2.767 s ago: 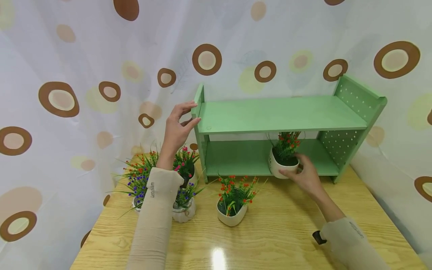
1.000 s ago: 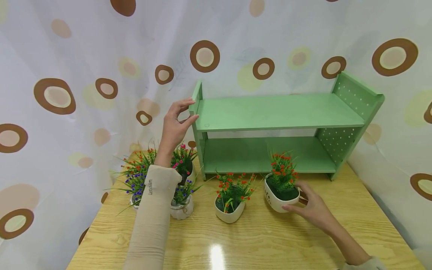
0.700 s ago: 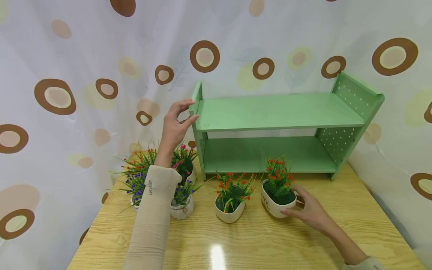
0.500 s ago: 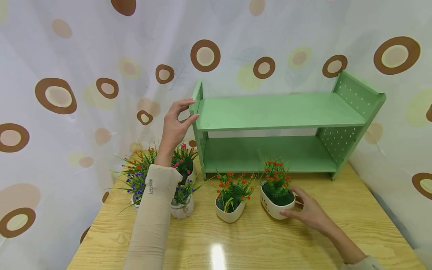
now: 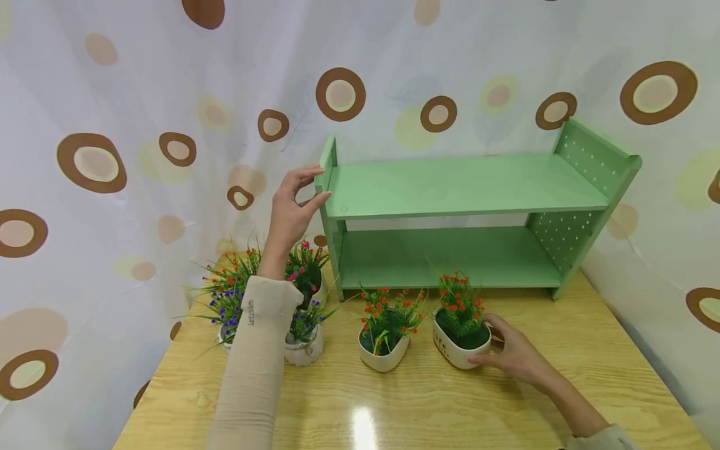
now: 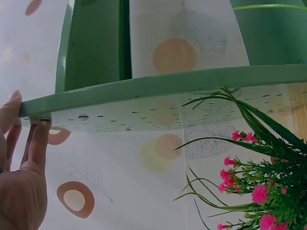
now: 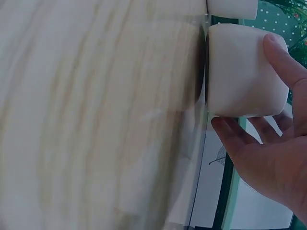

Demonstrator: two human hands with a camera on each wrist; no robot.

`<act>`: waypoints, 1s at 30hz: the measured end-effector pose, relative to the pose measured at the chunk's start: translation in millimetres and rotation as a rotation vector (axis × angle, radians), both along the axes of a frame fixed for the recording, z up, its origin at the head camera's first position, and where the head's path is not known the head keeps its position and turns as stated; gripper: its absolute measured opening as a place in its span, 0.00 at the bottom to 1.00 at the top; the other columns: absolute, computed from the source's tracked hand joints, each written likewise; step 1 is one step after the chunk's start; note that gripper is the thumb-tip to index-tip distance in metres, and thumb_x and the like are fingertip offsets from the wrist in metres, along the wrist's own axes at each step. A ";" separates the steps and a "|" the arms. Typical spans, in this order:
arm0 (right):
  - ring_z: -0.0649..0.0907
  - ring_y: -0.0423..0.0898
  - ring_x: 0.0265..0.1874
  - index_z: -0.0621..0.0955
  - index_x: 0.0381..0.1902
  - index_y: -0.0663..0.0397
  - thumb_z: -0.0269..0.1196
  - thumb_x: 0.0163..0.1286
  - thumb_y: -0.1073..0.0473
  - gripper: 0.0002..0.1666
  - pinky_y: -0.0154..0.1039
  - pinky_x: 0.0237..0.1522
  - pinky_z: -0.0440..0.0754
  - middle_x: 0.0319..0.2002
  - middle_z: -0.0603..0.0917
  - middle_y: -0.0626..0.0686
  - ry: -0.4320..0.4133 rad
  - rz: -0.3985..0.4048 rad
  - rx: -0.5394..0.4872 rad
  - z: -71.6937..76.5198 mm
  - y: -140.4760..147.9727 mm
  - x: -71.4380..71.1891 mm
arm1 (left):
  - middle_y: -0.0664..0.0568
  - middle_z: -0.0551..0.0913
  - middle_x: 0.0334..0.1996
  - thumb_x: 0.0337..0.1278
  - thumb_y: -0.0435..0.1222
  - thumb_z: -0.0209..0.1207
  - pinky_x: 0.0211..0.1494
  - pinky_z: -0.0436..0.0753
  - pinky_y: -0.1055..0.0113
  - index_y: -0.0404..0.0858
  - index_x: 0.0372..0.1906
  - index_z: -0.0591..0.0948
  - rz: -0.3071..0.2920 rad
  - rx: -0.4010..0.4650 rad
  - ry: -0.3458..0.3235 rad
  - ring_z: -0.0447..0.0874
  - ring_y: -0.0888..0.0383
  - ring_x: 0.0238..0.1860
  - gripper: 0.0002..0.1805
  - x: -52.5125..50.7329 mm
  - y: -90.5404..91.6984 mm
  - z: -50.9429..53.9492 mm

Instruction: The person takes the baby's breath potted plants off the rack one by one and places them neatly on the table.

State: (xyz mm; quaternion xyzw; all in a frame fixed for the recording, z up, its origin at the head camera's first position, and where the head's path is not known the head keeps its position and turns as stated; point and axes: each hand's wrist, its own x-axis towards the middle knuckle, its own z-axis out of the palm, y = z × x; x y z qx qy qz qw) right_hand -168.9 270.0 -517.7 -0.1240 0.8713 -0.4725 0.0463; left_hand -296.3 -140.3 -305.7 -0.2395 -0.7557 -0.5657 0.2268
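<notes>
My left hand pinches the front edge of the left side panel of a green two-tier shelf. In the left wrist view, the thumb and fingers lie on opposite faces of that panel. My right hand grips the right end of a white oval flower pot with red flowers and dark lettering. Its thumb and fingers sit on opposite sides of the pot, as the right wrist view also shows. The pot is upright at the tabletop, in front of the shelf. Whether its base fully touches the wood is hard to tell.
Just left of the gripped pot stands another white pot with red flowers. Several more potted plants, among them a pot with purple flowers, cluster at the shelf's left, partly behind my left sleeve. A patterned curtain hangs behind the wooden table.
My right hand has brought the flower pot off the lower shelf, forward and slightly left, down to the tabletop beside the other red-flowered pot. My left hand stays on the shelf's side panel.
</notes>
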 end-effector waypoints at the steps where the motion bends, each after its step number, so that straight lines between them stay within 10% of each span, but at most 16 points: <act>1: 0.75 0.74 0.66 0.64 0.75 0.67 0.81 0.56 0.56 0.56 0.63 0.64 0.80 0.71 0.70 0.74 -0.009 0.000 0.004 -1.5 0.2 -0.3 | 0.41 0.73 0.72 0.68 0.28 0.64 0.66 0.83 0.45 0.31 0.65 0.78 0.001 0.002 -0.001 0.74 0.42 0.71 0.23 0.3 -0.8 -1.1; 30: 0.74 0.75 0.67 0.59 0.79 0.69 0.82 0.54 0.57 0.63 0.63 0.64 0.79 0.72 0.68 0.75 -0.017 0.038 0.018 -0.5 4.4 -2.7 | 0.41 0.72 0.72 0.68 0.28 0.64 0.66 0.83 0.44 0.32 0.65 0.78 -0.008 0.000 0.001 0.73 0.40 0.71 0.22 -1.0 -0.7 0.3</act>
